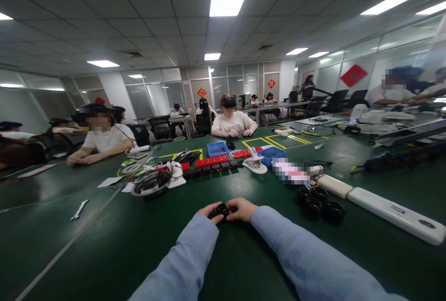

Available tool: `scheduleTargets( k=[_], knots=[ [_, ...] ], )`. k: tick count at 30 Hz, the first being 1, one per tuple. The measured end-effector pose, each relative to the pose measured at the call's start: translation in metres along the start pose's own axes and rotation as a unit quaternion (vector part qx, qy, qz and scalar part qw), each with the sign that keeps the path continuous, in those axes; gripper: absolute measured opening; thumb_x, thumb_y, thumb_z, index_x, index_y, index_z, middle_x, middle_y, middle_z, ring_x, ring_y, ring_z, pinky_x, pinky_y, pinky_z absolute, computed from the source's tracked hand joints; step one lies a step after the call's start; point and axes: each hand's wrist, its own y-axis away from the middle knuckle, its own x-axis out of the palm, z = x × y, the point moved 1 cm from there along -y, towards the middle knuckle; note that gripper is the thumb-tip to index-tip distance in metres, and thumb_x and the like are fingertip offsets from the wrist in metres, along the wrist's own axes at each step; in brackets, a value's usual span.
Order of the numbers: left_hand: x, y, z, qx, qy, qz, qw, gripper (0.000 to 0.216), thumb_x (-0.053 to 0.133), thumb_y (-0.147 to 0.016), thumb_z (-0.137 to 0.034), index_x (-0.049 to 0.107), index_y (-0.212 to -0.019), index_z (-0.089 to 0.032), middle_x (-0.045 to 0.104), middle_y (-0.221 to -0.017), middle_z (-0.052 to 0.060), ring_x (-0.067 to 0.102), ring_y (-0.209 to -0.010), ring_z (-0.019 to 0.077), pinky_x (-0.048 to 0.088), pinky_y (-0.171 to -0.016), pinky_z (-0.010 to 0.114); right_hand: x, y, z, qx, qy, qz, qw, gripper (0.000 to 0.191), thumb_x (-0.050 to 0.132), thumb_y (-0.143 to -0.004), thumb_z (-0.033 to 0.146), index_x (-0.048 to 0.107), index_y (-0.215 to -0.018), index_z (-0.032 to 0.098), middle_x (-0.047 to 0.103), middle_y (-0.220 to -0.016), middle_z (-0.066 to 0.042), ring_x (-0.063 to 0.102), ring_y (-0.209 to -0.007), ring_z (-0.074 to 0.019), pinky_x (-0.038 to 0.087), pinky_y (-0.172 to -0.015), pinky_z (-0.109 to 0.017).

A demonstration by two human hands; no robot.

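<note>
A small round black part (222,209) sits between my two hands on the green table (104,245). My left hand (210,211) pinches it from the left with curled fingers. My right hand (244,209) grips it from the right, fingers closed over it. Both arms wear light blue sleeves. Several similar black round parts (318,202) lie in a cluster to the right of my hands.
White power strips (397,212) lie at the right. Blue bins (218,148), red blocks (212,160), a white clamp (254,164), a cable reel (151,184) and a wrench (79,209) lie farther out. Other people sit across the table and at the left.
</note>
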Motion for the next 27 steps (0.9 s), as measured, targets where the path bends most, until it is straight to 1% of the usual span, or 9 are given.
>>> scheduleTargets(
  k=[3, 5, 9, 13, 16, 18, 21, 24, 27],
  knots=[
    [-0.002, 0.002, -0.006, 0.001, -0.013, -0.012, 1.000, 0.038, 0.068, -0.058, -0.018, 0.065, -0.096, -0.021, 0.069, -0.091, 0.006, 0.061, -0.092, 0.0235, 0.040, -0.090, 0.040, 0.001, 0.002, 0.003, 0.020, 0.015, -0.015, 1.000, 0.017, 0.069, -0.061, 0.021, 0.058, -0.073, 0.015, 0.046, -0.059, 0.007, 0.042, -0.056, -0.0070, 0.031, -0.052, -0.018],
    [-0.003, 0.003, -0.009, 0.003, -0.024, -0.025, 0.999, 0.034, 0.070, -0.056, -0.020, 0.065, -0.089, -0.020, 0.069, -0.087, 0.005, 0.062, -0.088, 0.0233, 0.042, -0.086, 0.038, 0.003, 0.003, 0.005, 0.035, 0.039, -0.030, 0.998, 0.022, 0.071, -0.060, 0.025, 0.058, -0.074, 0.015, 0.049, -0.061, 0.006, 0.043, -0.057, -0.0076, 0.031, -0.051, -0.018],
    [-0.004, 0.002, -0.011, -0.004, -0.061, -0.055, 0.997, 0.026, 0.071, -0.053, -0.023, 0.063, -0.077, -0.019, 0.066, -0.080, 0.005, 0.061, -0.081, 0.0228, 0.045, -0.077, 0.035, 0.012, 0.004, 0.012, 0.053, 0.143, -0.096, 0.984, 0.031, 0.070, -0.058, 0.042, 0.059, -0.074, 0.018, 0.056, -0.069, 0.002, 0.049, -0.063, -0.0113, 0.031, -0.052, -0.020],
    [-0.004, 0.000, -0.008, -0.009, -0.084, -0.068, 0.994, 0.025, 0.069, -0.055, -0.026, 0.061, -0.077, -0.018, 0.065, -0.079, 0.004, 0.060, -0.080, 0.0216, 0.044, -0.078, 0.035, 0.019, 0.006, 0.023, 0.063, 0.223, -0.128, 0.964, 0.035, 0.064, -0.062, 0.051, 0.059, -0.074, 0.018, 0.059, -0.074, -0.003, 0.053, -0.068, -0.0153, 0.034, -0.056, -0.023],
    [-0.005, -0.002, -0.007, -0.016, -0.092, -0.058, 0.994, 0.026, 0.067, -0.056, -0.028, 0.063, -0.079, -0.018, 0.065, -0.083, 0.005, 0.060, -0.084, 0.0225, 0.043, -0.079, 0.035, 0.015, 0.006, 0.023, 0.055, 0.214, -0.127, 0.967, 0.048, 0.066, -0.057, 0.055, 0.058, -0.086, 0.018, 0.060, -0.082, -0.005, 0.054, -0.073, -0.0180, 0.037, -0.060, -0.025],
    [-0.006, -0.003, -0.005, -0.018, -0.081, -0.036, 0.996, 0.030, 0.066, -0.057, -0.029, 0.064, -0.084, -0.018, 0.066, -0.086, 0.006, 0.059, -0.086, 0.0232, 0.044, -0.078, 0.035, 0.010, 0.005, 0.018, 0.020, 0.170, -0.102, 0.980, 0.056, 0.068, -0.055, 0.052, 0.056, -0.099, 0.019, 0.060, -0.088, -0.004, 0.055, -0.077, -0.0186, 0.039, -0.064, -0.026],
    [-0.005, -0.005, -0.002, -0.010, -0.044, 0.016, 0.999, 0.036, 0.065, -0.058, -0.026, 0.065, -0.093, -0.018, 0.068, -0.088, 0.006, 0.060, -0.085, 0.0232, 0.044, -0.074, 0.034, 0.001, 0.003, 0.008, -0.026, 0.055, -0.021, 0.998, 0.051, 0.069, -0.061, 0.033, 0.054, -0.108, 0.021, 0.061, -0.093, -0.002, 0.055, -0.083, -0.0168, 0.041, -0.071, -0.025],
    [-0.004, -0.004, 0.000, -0.005, -0.017, 0.049, 0.999, 0.044, 0.064, -0.059, -0.024, 0.062, -0.102, -0.017, 0.068, -0.090, 0.007, 0.061, -0.083, 0.0223, 0.044, -0.072, 0.032, -0.004, 0.002, 0.001, -0.028, -0.059, 0.060, 0.996, 0.043, 0.064, -0.063, 0.015, 0.057, -0.106, 0.019, 0.061, -0.089, 0.001, 0.056, -0.083, -0.0147, 0.042, -0.073, -0.024],
    [-0.004, -0.002, -0.002, 0.007, -0.017, 0.050, 0.999, 0.049, 0.063, -0.060, -0.025, 0.059, -0.109, -0.019, 0.068, -0.090, 0.006, 0.061, -0.081, 0.0201, 0.044, -0.071, 0.030, -0.005, 0.002, -0.002, -0.019, -0.098, 0.082, 0.992, 0.036, 0.062, -0.063, 0.010, 0.061, -0.098, 0.017, 0.060, -0.080, 0.003, 0.056, -0.077, -0.0130, 0.042, -0.072, -0.023]
  ],
)
